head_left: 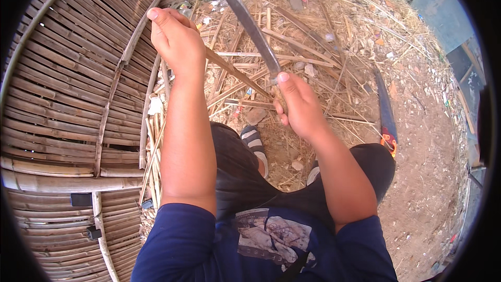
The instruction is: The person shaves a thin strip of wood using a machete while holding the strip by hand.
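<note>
My left grip (180,44) is closed around a narrow strip (235,70), forearm extended forward, thumb pointing away from me. The strip slants rightward from that grip, back toward my right grip (301,104). The right grip, elbow bent, encloses a knife (250,23) handle; its blade extends forward-left. A saw (384,104) lies right of this grip.

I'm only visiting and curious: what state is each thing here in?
Long blade: bare, raised, tilted
Stick: slanting, upper end apparently gripped
Left hand: closed, apparently around the stick
Right hand: closed around the blade's handle
Saw: lying unheld
Loose strips: scattered on the ground
</note>
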The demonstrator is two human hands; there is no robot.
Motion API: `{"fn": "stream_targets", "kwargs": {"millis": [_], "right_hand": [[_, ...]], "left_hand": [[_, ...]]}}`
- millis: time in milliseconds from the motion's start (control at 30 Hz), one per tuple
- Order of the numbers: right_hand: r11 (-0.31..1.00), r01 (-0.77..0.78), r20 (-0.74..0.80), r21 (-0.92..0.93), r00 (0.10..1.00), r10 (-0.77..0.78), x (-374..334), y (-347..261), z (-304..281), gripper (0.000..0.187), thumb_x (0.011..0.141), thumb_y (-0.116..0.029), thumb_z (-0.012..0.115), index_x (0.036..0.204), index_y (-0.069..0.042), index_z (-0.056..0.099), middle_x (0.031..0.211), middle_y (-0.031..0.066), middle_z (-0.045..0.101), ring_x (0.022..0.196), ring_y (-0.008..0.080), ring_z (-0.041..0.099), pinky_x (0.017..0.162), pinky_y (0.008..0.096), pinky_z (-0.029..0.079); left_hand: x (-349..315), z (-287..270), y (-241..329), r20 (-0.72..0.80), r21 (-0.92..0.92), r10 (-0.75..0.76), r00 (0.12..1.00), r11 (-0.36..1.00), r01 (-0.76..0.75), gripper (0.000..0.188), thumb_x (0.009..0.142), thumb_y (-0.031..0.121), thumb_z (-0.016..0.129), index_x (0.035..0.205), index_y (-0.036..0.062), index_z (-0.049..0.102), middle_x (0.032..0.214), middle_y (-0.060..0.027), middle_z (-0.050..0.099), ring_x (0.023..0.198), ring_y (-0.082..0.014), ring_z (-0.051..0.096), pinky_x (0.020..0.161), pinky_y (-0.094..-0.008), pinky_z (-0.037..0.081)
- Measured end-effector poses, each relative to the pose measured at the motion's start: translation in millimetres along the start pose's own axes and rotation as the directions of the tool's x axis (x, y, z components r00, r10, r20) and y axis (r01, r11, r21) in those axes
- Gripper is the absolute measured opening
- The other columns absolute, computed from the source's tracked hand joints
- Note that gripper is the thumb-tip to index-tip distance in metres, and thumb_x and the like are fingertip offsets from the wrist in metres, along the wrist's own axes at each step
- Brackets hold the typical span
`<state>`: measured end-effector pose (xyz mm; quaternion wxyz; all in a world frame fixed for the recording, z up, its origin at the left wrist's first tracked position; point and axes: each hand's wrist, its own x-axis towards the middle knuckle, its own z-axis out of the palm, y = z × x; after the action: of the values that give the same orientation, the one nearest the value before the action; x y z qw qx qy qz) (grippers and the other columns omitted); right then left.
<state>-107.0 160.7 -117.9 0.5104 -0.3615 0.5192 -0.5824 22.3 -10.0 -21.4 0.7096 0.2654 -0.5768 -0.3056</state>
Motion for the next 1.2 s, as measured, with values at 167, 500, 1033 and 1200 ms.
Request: {"fn": "stream_targets", "kwargs": {"millis": [167,500,1033,1200], "right_hand": [[0.871,0.293,-0.036,-0.393,0.942,-0.333,12.0,52.9,3.7,0.051,0.107,-0.048,0.046,0.096,0.000,0.056,0.068,0.0119,0.059,0.061,0.0269,0.060,0.060,0.0427,0.048],[0.993,-0.021,0.066,-0.114,0.997,0.029,6.0,17.1,10.4,0.051,0.106,-0.049,0.050,0.091,-0.001,0.055,0.062,0.0034,0.053,0.056,0.0141,0.053,0.056,0.0360,0.045],[0.813,-0.152,-0.078,-0.563,0.988,0.130,48.0,109.8,-20.7,0.055,0.104,-0.052,0.051,0.107,0.002,0.060,0.070,0.0075,0.058,0.058,0.0171,0.059,0.055,0.0327,0.048],[0.900,0.027,-0.020,-0.435,0.999,-0.040,33.6,64.3,-15.3,0.043,0.106,-0.046,0.053,0.096,-0.004,0.055,0.067,0.0016,0.056,0.053,0.0113,0.053,0.049,0.0299,0.044]], "left_hand": [[-2.1,7.9,-0.2,-0.005,-0.032,0.002,1.000,0.999,-0.002,0.063,0.109,0.058,0.032,0.076,0.0062,0.047,0.061,-0.0009,0.042,0.052,-0.0108,0.042,0.048,-0.0264,0.033],[2.6,-6.3,-4.9,-0.032,-0.015,0.003,0.999,1.000,-0.004,0.062,0.108,0.059,0.034,0.078,0.0067,0.047,0.061,-0.0008,0.044,0.051,-0.0103,0.042,0.047,-0.0257,0.033],[1.1,-13.8,0.2,-0.032,-0.013,-0.010,0.999,1.000,0.009,0.059,0.109,0.056,0.031,0.078,0.0077,0.044,0.062,-0.0007,0.041,0.050,-0.0106,0.038,0.045,-0.0268,0.030],[4.5,-16.3,-2.8,0.002,-0.036,-0.023,1.000,0.999,0.023,0.063,0.107,0.062,0.031,0.078,0.0073,0.043,0.062,-0.0013,0.039,0.050,-0.0110,0.038,0.046,-0.0266,0.030]]}}
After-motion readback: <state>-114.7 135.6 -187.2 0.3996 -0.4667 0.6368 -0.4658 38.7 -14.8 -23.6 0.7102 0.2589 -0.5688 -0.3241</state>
